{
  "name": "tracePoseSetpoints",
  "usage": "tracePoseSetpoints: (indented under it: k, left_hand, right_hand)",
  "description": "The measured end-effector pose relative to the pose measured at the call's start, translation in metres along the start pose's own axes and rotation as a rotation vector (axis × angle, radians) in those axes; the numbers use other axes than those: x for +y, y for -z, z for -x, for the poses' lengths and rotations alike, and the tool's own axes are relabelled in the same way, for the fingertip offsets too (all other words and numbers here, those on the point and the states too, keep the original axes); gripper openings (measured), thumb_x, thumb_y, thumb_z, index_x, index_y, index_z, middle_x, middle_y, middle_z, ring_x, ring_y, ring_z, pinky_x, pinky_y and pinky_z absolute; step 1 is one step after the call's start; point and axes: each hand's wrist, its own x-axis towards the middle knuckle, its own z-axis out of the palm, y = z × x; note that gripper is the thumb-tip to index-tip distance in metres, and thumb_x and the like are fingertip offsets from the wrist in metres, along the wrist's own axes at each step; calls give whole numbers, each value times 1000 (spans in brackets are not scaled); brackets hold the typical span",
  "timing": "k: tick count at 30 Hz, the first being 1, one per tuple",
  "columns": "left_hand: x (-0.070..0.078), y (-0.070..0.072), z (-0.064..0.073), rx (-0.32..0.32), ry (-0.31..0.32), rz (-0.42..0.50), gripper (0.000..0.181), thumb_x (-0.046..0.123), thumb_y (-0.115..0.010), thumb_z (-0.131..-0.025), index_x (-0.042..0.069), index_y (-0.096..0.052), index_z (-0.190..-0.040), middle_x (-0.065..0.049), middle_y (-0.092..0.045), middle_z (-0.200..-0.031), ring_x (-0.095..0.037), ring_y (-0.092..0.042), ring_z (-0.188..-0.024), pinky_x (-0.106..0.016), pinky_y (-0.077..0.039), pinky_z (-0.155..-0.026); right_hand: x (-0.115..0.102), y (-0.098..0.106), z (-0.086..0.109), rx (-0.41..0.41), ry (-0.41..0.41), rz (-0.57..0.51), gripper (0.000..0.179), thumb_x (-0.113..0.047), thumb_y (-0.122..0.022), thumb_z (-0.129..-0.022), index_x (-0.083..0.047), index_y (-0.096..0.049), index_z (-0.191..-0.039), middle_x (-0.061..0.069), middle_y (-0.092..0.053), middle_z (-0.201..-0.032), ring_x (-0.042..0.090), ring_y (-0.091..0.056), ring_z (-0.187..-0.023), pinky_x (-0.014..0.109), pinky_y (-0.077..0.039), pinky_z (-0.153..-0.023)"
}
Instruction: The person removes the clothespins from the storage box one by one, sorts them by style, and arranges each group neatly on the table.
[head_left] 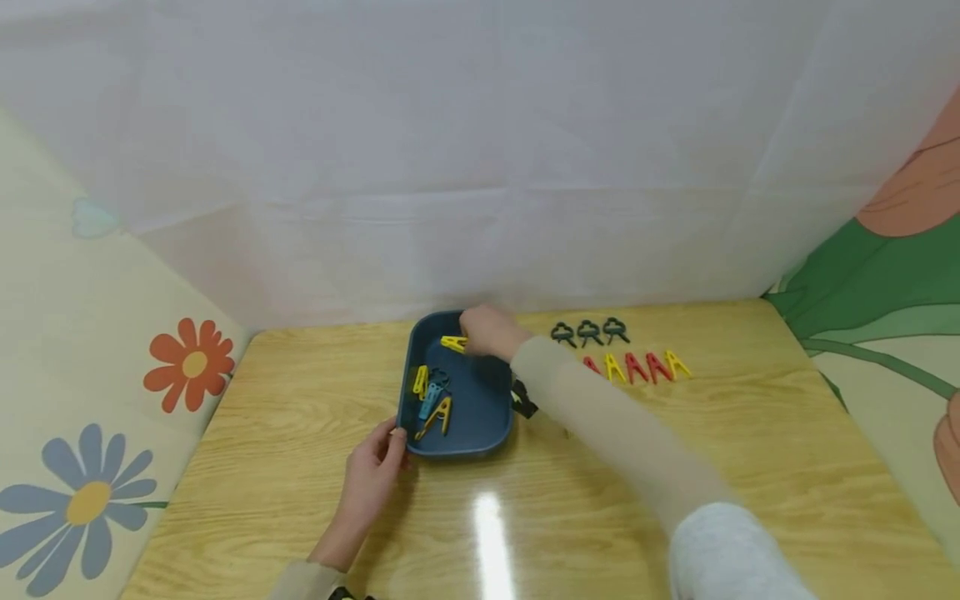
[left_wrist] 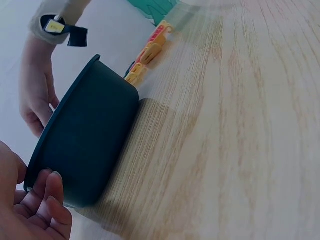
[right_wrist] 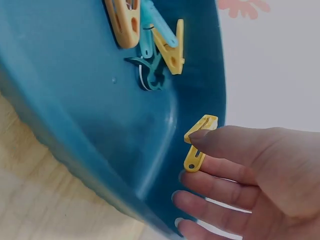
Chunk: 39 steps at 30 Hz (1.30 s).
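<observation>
Right fingers (right_wrist: 220, 188) pinch a partly hidden yellow clip (right_wrist: 201, 127).

Clips (head_left: 430, 401) in tray (head_left: 480, 408), tray on table (head_left: 315, 375), clip rows (head_left: 632, 361) right

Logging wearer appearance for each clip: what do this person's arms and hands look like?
The left hand and right hand are bare. Plain beige fabric sleeves show on both arms, with mottled pale grey fabric further up the right. A black wrist device with a yellow label sits at the right cuff; something black shows by the left sleeve.
</observation>
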Motion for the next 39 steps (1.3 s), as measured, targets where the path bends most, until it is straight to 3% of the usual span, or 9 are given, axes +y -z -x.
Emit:
tracePoseSetpoints:
  k: [3,5,11,17,26,33,39]
  left_hand:
    - [0,1,0,2,1,-3,39,21,-49,-112,-2,-58,-142,-15,-66,-91,-17,-61,-78,-24,-52,-67]
    - [0,1,0,4,-2,-7,39,20,-49,-112,-3,-58,-142,-15,-66,-91,-17,-61,-77,-25,-52,-66]
    - [-1,2,-1,9,-9,-26,39,21,-49,-112,-3,-58,-142,-15,-66,-91,-16,-62,-77,-25,-52,-66]
    - [-1,1,-4,8,2,-26,39,20,-49,-112,-3,-58,-142,-15,-67,-91,-16,-62,-77,-24,-52,-66]
    - [0,1,-4,-4,11,-38,41,21,-48,-112,-3,-56,-144,-16,-67,-94,-17,-62,-79,-24,-53,-67]
    - [0,2,-4,-7,14,-31,42,22,-48,-113,-3,-55,-145,-16,-66,-95,-18,-62,-80,-25,-54,-68]
    - [-2,2,-5,0,9,-45,41,22,-48,-113,-3,-56,-144,-16,-66,-93,-17,-62,-79,-25,-53,-66]
  right_hand:
    - [4,6,8,25,16,-5,13,-21,-74,-98,-9,-69,-96,1,-63,-88,13,-50,-75,28,-44,-68]
    - [7,10,13,28,23,-20,15,-21,-73,-98,-6,-71,-103,3,-66,-95,14,-53,-78,29,-46,-70]
    - [16,21,27,47,35,-73,16,-18,-72,-98,-3,-71,-106,6,-65,-96,17,-53,-80,31,-46,-72]
    - [31,27,44,61,24,-94,26,-21,-72,-99,-4,-71,-119,9,-70,-114,22,-63,-98,39,-53,-88]
    - [67,32,84,87,20,-207,35,-19,-69,-101,1,-66,-129,16,-68,-124,30,-64,-112,44,-53,-97]
    - [97,26,111,167,25,-229,29,-15,-71,-98,3,-69,-119,16,-71,-113,30,-66,-104,46,-54,-93]
    - [121,18,132,218,-19,-270,26,-12,-73,-96,5,-70,-116,17,-71,-111,33,-67,-103,49,-54,-93]
